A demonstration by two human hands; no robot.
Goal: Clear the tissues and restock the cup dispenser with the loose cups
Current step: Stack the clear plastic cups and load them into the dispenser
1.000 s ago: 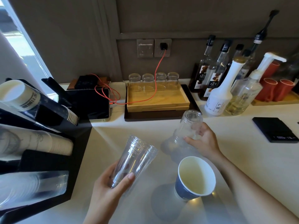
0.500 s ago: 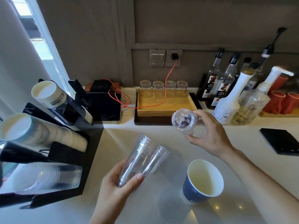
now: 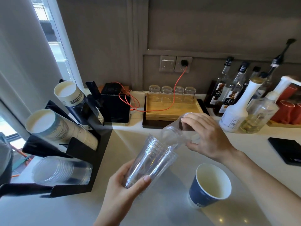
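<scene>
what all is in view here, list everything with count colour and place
clear cup stack: one, clear, left hand
single clear cup: 1, clear, right hand, mouth at stack
paper cup: 1, blue, counter front
cup dispenser: 1, black, left, three cup rows
glasses: 4, clear, inverted on wooden tray
syrup bottles: several, back right
mugs: red, far right
scale: 1, black, right
left hand: holding stack
right hand: holding cup

"1883" on labels of 2 syrup bottles (image 3: pixel 225 97), right side of frame. Print on the paper cups (image 3: pixel 73 98) at left too blurry.
</scene>
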